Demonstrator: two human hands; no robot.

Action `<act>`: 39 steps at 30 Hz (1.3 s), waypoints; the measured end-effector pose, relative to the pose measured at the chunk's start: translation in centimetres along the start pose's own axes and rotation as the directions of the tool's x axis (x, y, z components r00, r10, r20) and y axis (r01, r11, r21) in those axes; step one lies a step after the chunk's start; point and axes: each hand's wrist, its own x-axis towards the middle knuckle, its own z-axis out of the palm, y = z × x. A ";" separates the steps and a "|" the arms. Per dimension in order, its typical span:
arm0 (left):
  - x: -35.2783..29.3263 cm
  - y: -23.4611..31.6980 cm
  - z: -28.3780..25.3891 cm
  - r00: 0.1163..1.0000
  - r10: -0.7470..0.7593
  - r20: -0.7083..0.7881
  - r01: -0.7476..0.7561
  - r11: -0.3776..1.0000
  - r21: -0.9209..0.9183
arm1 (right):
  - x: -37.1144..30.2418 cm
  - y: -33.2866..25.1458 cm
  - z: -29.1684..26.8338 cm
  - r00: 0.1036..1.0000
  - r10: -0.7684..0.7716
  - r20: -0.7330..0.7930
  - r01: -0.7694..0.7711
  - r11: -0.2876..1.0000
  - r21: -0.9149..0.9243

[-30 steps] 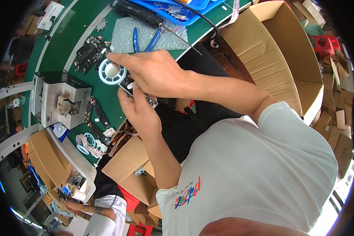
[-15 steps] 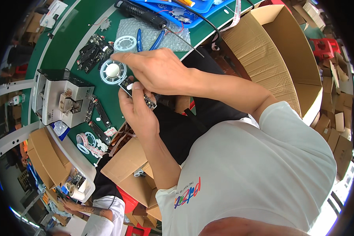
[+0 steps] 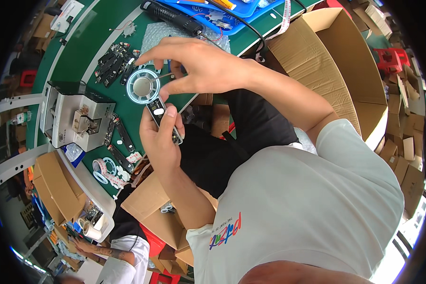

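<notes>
Head view, bench: From where I am standing, a green tabletop [image 3: 133, 119] is carrying loose parts around both hands.
Board in hand: Narrow, black circuit board [image 3: 155, 105], tilting at the bench's near edge; small components are showing, and a white oval piece [image 3: 159, 112] is sitting on its face.
Ring: Pale-blue, spoked ring [image 3: 143, 86] with a silvery round centre, lying against the board's upper end; joined or merely overlapping, I cannot tell.
Left hand: The left hand [image 3: 161, 132] is pinching the board between thumb and fingers.
Right hand: The right hand [image 3: 206, 68] is hovering beside the ring, thumb and forefinger standing apart; a thin dark strip [image 3: 162, 76] is crossing that gap, held or not I cannot tell.
Progress, judged: One board is being worked, its oval piece already in place; heaped boards [image 3: 112, 64] are lying unhandled.
Nearby: Metal-faced fixture [image 3: 83, 123], standing left; loose boards [image 3: 123, 135] are lying beside it.
</notes>
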 end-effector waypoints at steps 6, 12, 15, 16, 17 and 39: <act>-0.1 2.1 0.6 0.984 -0.168 -0.055 0.174 0.977 0.124 | 0.9 0.6 -0.1 0.990 -0.013 0.140 0.002 0.997 0.082; -0.1 2.1 0.0 0.965 0.235 -0.114 -0.060 0.624 0.779 | 0.4 1.3 1.9 0.999 -0.003 0.034 0.002 0.999 0.042; -0.1 2.0 -0.2 0.945 0.319 -0.074 -0.070 0.416 0.907 | -0.2 0.9 2.4 0.998 0.050 0.032 -0.051 0.999 0.015; -0.1 2.0 -0.2 0.938 0.343 -0.055 -0.070 0.341 0.938 | -0.3 0.9 2.4 0.997 0.069 0.031 -0.069 0.998 0.006; -0.1 1.9 -0.2 0.938 0.342 -0.057 -0.067 0.342 0.937 | -0.4 0.9 2.5 0.997 0.070 0.033 -0.070 0.998 0.007; 2.5 0.7 0.7 0.777 0.627 -0.051 -0.284 0.423 0.861 | 1.6 -2.8 -2.6 0.954 -0.171 0.246 0.290 0.736 -0.612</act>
